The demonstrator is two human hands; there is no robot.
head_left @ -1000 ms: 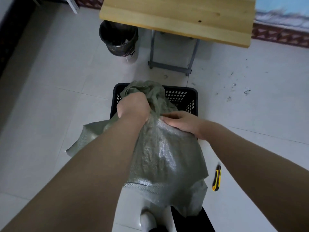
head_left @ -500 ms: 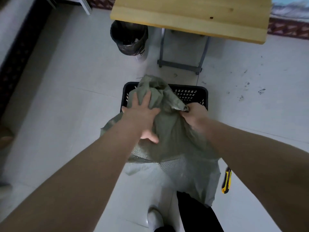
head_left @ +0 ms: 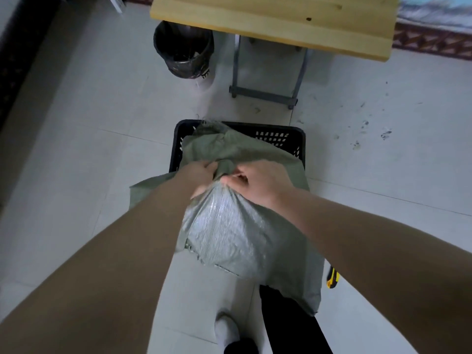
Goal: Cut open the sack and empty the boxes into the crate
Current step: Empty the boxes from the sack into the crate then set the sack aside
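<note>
My left hand (head_left: 201,176) and right hand (head_left: 258,183) both close their grip on the bunched green woven sack (head_left: 229,233), side by side. Its crumpled far end drapes into the black crate (head_left: 293,135) just beyond them.

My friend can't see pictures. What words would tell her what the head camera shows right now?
Two bare hands, the left hand and the right hand, bunch up a green woven sack over a black plastic crate on a pale tiled floor. A yellow utility knife lies on the floor to the right; a wooden table and a black bin stand beyond.
</note>
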